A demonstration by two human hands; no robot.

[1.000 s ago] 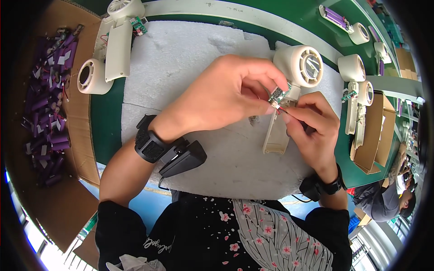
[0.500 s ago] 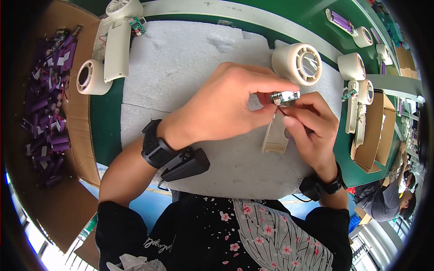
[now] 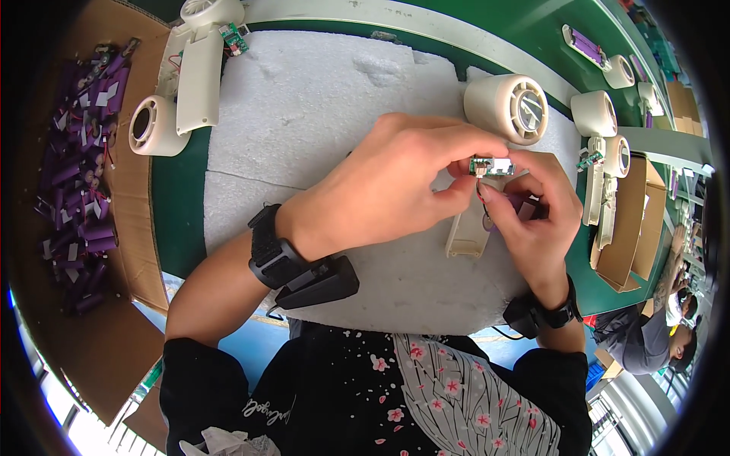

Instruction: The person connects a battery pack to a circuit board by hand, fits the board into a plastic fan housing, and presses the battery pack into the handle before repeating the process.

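My left hand [image 3: 395,175] is closed, pinching a small green circuit board [image 3: 480,166] with a white part on it. At the board's near edge, my right hand [image 3: 546,228] has its thumb and forefinger close to thin wires [image 3: 484,204]. A purple battery cell [image 3: 523,205] shows partly inside the right fingers, mostly hidden by them. Below the hands lies a cream handle shell [image 3: 465,237], partly covered. Just beyond them a cream round fan head [image 3: 506,109] rests on the white foam sheet [image 3: 304,99].
On the left stands a cardboard box [image 3: 137,205] of purple battery cells [image 3: 84,182]. Cream fan parts [image 3: 199,83] with a board lie beside it. More fan parts [image 3: 595,114] and a small carton [image 3: 627,228] are at the right. A co-worker [image 3: 646,338] sits further right.
Both hands have shifted slightly right with the circuit board. The board has turned a little, and the purple cell shows more in the right hand.
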